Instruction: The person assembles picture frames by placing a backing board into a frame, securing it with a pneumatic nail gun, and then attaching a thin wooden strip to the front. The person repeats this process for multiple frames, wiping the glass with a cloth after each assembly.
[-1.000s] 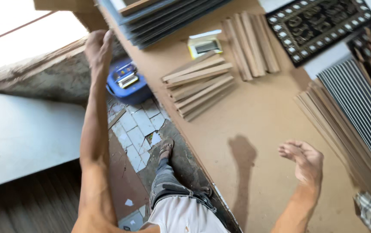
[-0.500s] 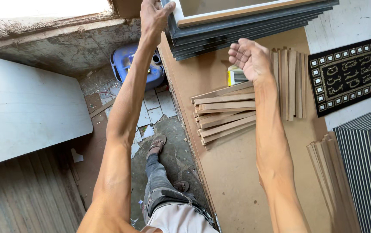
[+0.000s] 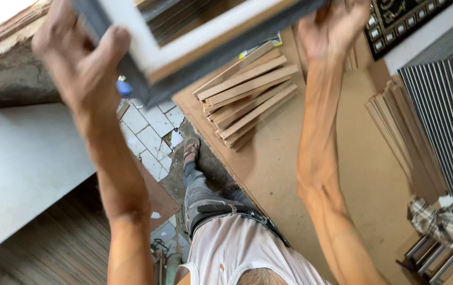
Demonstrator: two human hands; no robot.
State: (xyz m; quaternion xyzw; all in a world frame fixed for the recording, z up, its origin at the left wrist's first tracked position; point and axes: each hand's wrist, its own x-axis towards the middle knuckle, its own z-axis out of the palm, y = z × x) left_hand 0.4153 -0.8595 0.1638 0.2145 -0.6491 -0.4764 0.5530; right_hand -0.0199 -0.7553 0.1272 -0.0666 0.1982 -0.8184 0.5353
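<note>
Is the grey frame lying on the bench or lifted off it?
Lifted: both hands, left and right, hold the grey frame above the bench.

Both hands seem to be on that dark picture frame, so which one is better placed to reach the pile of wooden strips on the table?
Probably the right hand: it grips the frame above the table, near the wooden strips. The left hand holds the frame's other end over the floor.

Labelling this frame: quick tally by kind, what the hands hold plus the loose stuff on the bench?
Grey picture frame, held by left hand and right hand: 1
Pile of wooden strips: 1
Checked cloth: 1
Black ornate frame: 1
Total: 4
</note>
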